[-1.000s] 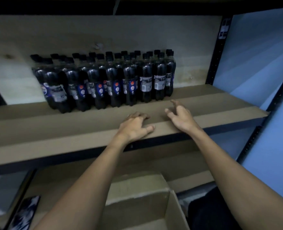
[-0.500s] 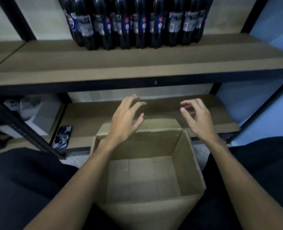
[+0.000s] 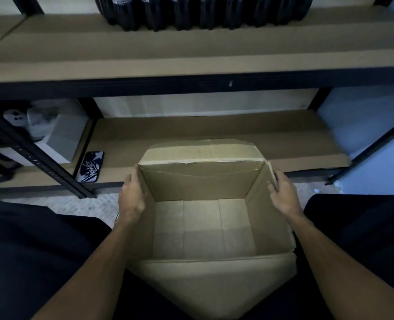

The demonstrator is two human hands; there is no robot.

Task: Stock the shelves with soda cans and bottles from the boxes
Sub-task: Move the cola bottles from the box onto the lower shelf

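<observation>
Bottles (image 3: 203, 12): where are they sitting?

Standing upright in a tight row along the back of the upper shelf (image 3: 191, 56), middle to right. Frame is cutting them off, so only the dark lower halves are showing.

Box?

Cardboard box (image 3: 203, 179) is sitting open on the floor (image 3: 80, 204), right in front of the lower shelf (image 3: 214, 130), between the person's knees. Bare bottom panels are showing inside. Far flap is leaning out toward the lower shelf's front edge.

Hands?

Left hand (image 3: 132, 195) is gripping the box's left wall near the far corner, fingers wrapping the outside. Right hand (image 3: 281, 192) is pinching the right wall near its far corner, thumb inside, fingers outside.

Anything else around?

Phone (image 3: 90, 167) is lying flat at the lower shelf's front-left corner. Grey carton (image 3: 62, 139) is sitting on the neighbouring shelf to the left, behind a black upright (image 3: 36, 158).
</observation>
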